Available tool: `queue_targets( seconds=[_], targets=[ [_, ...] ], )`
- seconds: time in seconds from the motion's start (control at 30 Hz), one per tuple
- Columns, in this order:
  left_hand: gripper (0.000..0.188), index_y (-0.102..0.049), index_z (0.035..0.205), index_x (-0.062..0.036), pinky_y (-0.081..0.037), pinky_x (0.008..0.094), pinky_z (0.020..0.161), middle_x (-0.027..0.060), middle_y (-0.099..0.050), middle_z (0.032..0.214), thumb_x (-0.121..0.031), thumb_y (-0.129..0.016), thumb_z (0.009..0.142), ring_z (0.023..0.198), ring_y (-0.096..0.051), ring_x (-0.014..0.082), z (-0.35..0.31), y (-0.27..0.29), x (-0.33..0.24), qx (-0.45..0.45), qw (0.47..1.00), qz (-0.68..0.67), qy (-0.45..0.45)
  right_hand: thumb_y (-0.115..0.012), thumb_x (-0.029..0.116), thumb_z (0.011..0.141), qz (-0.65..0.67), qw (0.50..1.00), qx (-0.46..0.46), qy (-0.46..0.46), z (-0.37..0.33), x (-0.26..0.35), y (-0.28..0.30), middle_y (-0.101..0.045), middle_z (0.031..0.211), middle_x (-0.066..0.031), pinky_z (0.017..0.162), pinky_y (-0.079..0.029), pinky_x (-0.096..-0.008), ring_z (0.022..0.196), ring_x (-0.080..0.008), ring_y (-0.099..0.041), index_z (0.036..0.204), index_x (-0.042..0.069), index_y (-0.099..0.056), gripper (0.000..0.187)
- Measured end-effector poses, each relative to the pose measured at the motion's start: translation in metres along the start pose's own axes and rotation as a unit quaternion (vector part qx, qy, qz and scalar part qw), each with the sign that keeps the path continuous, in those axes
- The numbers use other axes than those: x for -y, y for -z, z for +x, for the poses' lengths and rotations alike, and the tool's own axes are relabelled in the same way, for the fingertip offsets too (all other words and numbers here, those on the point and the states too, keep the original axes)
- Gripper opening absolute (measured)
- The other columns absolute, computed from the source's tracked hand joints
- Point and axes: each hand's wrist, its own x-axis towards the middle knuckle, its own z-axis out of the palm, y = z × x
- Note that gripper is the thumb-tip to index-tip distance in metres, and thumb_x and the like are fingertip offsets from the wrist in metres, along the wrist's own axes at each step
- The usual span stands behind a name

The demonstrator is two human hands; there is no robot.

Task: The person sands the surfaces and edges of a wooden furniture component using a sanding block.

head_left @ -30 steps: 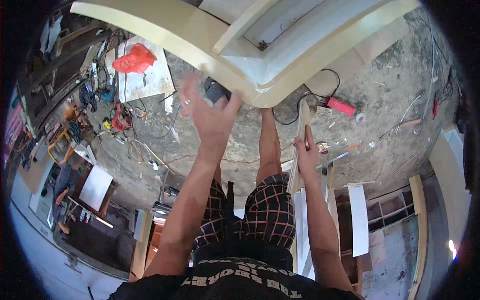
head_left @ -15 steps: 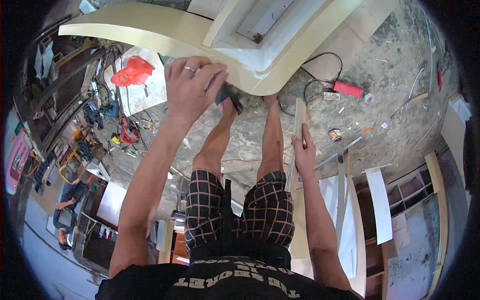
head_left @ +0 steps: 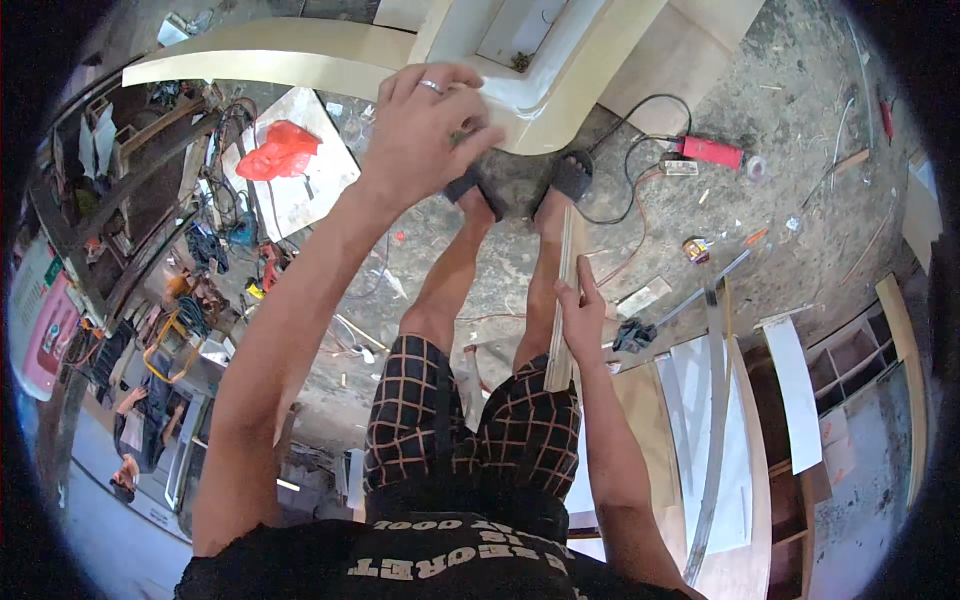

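My right hand [head_left: 583,318] is closed around a narrow plywood strip [head_left: 566,300], held upright in front of my right leg. My left hand [head_left: 425,135], wearing a ring, is raised at the front edge of a cream curved wooden piece [head_left: 260,52]. Its fingers are bent and the thumb stands apart, slightly blurred; I see nothing held in it. Whether the fingertips touch the wood I cannot tell. A white-lined recess [head_left: 510,85] with a raised frame opens in the curved piece's middle.
On the concrete floor are a red plastic bag [head_left: 280,150] on a pale board, a red power tool or box with a black cord [head_left: 710,152] and scattered scraps. Panels and long strips [head_left: 715,400] lean at right. A person [head_left: 140,430] sits far left.
My left hand has moved right along the curved piece's edge. My right hand and the plywood strip have shifted slightly left and down. The view has moved, showing more of my feet.
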Motion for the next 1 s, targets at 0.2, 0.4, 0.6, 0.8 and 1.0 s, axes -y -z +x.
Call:
queue_targets(
  seconds=[0.2,0.4,0.6,0.8,1.0],
  targets=[
    [0.024,-0.068,0.083,-0.0129,-0.04,0.0461,0.103,0.0045,-0.066,0.127,-0.029,-0.086,0.079,0.119,-0.056,0.0306,0.008,-0.02,-0.017,-0.027,0.999,-0.021,0.014,-0.065,0.018,0.098,-0.065,0.997,0.029,0.027,0.023,-0.027,0.013,-0.046,0.158,-0.0222,0.115,-0.038,-0.0333,0.145,-0.0259,-0.045,0.153,-0.008,-0.043,0.064],
    [0.026,-0.065,0.081,-0.0112,-0.039,0.0481,0.106,0.0063,-0.063,0.135,-0.026,-0.087,0.078,0.123,-0.054,0.034,0.019,-0.032,-0.034,-0.024,0.999,-0.049,0.006,-0.069,0.018,0.095,-0.088,0.994,0.035,0.047,0.053,-0.023,0.043,-0.046,0.157,-0.0259,0.121,-0.033,-0.0366,0.148,-0.0314,-0.043,0.151,-0.009,-0.045,0.067],
    [0.025,-0.061,0.077,-0.009,-0.039,0.0474,0.108,0.0112,-0.062,0.137,-0.019,-0.084,0.079,0.123,-0.053,0.0361,0.0,-0.034,-0.048,-0.023,0.996,-0.057,0.056,-0.069,0.018,0.097,-0.052,0.998,0.022,0.024,0.07,-0.018,0.077,-0.047,0.157,-0.024,0.121,-0.032,-0.0355,0.147,-0.0288,-0.044,0.151,-0.009,-0.044,0.065],
    [0.025,-0.059,0.074,-0.0083,-0.043,0.0456,0.099,0.0135,-0.061,0.137,-0.013,-0.083,0.076,0.115,-0.055,0.0326,0.003,-0.046,-0.057,-0.069,0.991,-0.074,0.088,-0.069,0.017,0.096,-0.08,0.996,0.021,0.028,0.092,-0.016,0.088,-0.049,0.155,-0.0247,0.119,-0.034,-0.0351,0.145,-0.0281,-0.047,0.151,-0.008,-0.045,0.065],
    [0.023,-0.054,0.07,-0.0082,-0.043,0.0444,0.096,0.0155,-0.065,0.126,-0.006,-0.077,0.072,0.11,-0.055,0.032,0.006,-0.061,-0.067,-0.121,0.981,-0.088,0.124,-0.07,0.019,0.095,-0.068,0.997,0.019,0.035,0.105,-0.037,0.076,-0.05,0.154,-0.0257,0.119,-0.034,-0.0361,0.145,-0.0293,-0.046,0.149,-0.006,-0.049,0.063]
  ],
)
